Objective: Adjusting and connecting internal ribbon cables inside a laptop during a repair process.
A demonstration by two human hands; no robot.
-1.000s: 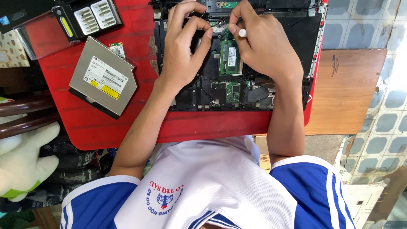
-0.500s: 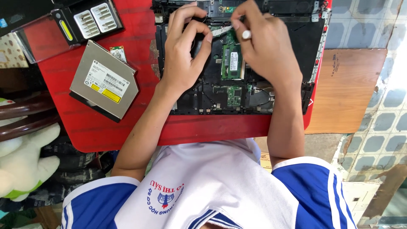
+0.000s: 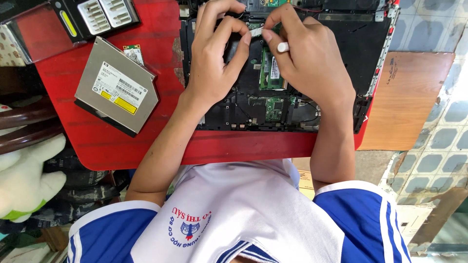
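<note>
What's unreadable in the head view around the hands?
- Small pale strip pinched between left hand and right hand: too small to identify.
- White-tipped tool in the right hand: shaft hidden by fingers.
- Opened black laptop base: top cut by frame edge, middle covered by both hands.
- Green memory module: partly under the right hand.

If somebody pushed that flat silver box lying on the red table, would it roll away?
Probably not. The flat silver metal disc drive lies on its broad face on the red table, so it would likely slide, not roll. Its thin metal casing suggests it is stiff and fairly light.
</note>
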